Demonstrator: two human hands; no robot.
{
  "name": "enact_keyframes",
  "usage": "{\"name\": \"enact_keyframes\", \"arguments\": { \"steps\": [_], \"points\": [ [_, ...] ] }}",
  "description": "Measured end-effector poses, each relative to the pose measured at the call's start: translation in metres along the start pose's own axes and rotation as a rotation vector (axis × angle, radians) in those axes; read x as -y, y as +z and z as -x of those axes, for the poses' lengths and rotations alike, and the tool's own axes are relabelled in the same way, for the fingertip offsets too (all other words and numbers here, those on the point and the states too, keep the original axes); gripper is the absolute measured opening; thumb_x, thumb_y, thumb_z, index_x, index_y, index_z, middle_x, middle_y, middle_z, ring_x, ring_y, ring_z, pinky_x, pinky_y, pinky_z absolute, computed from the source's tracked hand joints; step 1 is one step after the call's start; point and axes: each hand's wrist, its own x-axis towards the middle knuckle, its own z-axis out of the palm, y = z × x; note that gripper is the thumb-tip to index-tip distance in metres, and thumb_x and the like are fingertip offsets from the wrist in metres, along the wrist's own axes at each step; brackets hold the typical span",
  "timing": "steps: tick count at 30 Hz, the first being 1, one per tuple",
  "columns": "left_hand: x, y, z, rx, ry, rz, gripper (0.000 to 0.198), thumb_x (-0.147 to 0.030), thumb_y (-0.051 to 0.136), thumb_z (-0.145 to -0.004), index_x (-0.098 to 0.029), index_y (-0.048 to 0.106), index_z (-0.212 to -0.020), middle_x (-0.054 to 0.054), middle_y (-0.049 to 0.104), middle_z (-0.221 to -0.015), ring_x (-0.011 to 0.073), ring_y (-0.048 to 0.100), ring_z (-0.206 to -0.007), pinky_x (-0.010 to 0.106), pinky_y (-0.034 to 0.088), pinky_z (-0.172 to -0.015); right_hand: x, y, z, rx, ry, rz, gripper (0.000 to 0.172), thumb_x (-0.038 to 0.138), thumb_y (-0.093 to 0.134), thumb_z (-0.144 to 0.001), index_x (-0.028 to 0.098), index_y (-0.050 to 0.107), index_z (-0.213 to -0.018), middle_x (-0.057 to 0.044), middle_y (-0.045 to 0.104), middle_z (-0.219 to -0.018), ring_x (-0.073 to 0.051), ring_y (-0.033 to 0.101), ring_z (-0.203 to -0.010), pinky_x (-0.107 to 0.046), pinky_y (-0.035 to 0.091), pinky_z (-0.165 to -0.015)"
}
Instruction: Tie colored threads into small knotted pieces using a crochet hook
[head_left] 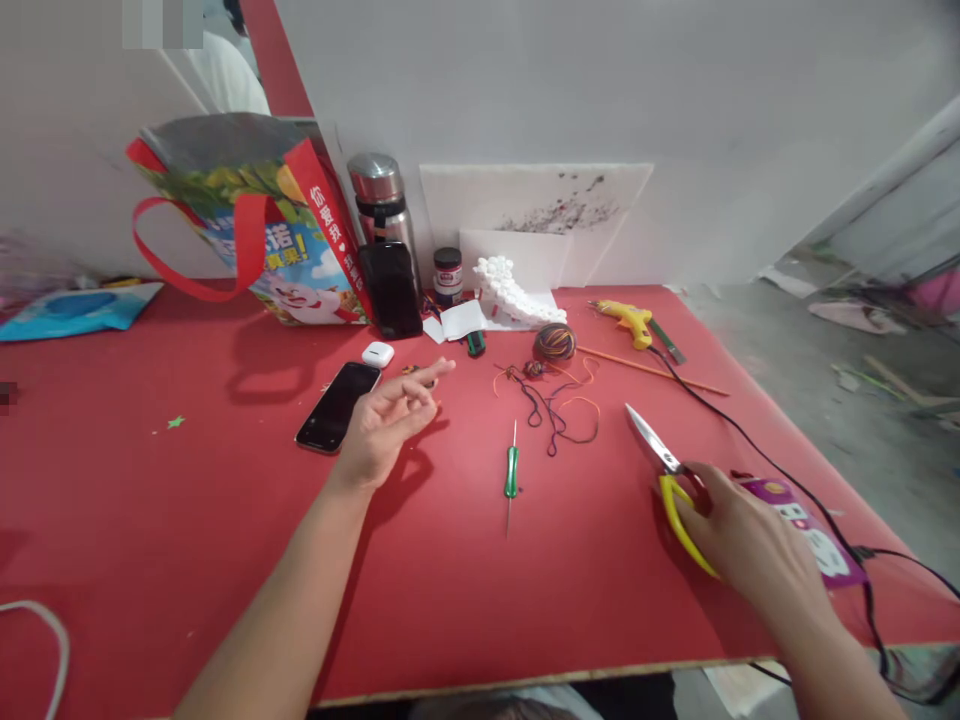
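My left hand (388, 420) is above the table beside a black smartphone (339, 405). Its thumb and a finger come together in a pinch while another finger points forward; anything between them is too small to make out. At the right, my right hand (750, 535) is closed over the yellow handles of the scissors (664, 455), blades shut and pointing away. Between my hands lies a green-handled double-ended needle tool (511, 472). Farther back are a ball of multicoloured yarn (556, 342) and loose strands of yarn (559, 415).
A yellow glue gun (628, 322) with a black cord and an orange stick (660, 372) lie at the back right. A purple packet (814, 530) is by my right hand. A shopping bag (307, 285), a thermos (379, 195) and a white beaded piece (517, 292) stand along the back.
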Motion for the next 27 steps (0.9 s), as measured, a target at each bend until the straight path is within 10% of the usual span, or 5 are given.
{"name": "enact_keyframes", "arguments": {
  "steps": [6,20,27],
  "points": [
    [0.018,-0.027,-0.025,-0.03,-0.122,-0.261,0.031,-0.045,0.083,-0.074,-0.02,0.065,-0.073,0.016,0.08,-0.118,0.0343,0.069,-0.124,0.055,0.049,-0.111,-0.004,0.003,-0.012,0.015,0.006,0.0,0.049,0.05,0.048,-0.1,0.017,0.071,-0.127,-0.019,0.081,-0.1,-0.035,0.077,-0.077,-0.036,0.047,-0.055],
    [0.017,-0.04,0.029,-0.042,-0.097,-0.909,0.021,-0.038,0.065,-0.086,-0.023,0.063,-0.072,0.012,0.078,-0.113,0.0281,0.072,-0.105,0.043,0.058,-0.089,0.005,-0.004,-0.009,0.058,0.006,0.019,0.051,0.047,0.043,-0.105,0.016,0.065,-0.139,-0.021,0.079,-0.106,-0.04,0.078,-0.095,-0.039,0.05,-0.067],
    [0.035,-0.029,0.011,-0.069,-0.006,-1.021,0.015,-0.028,0.061,-0.088,-0.023,0.06,-0.073,0.013,0.067,-0.134,0.031,0.061,-0.13,0.05,0.047,-0.112,-0.01,0.0,-0.014,-0.033,-0.121,-0.014,0.051,0.051,0.046,-0.102,0.019,0.07,-0.133,-0.02,0.078,-0.094,-0.036,0.075,-0.08,-0.034,0.042,-0.057]
  ]
}}
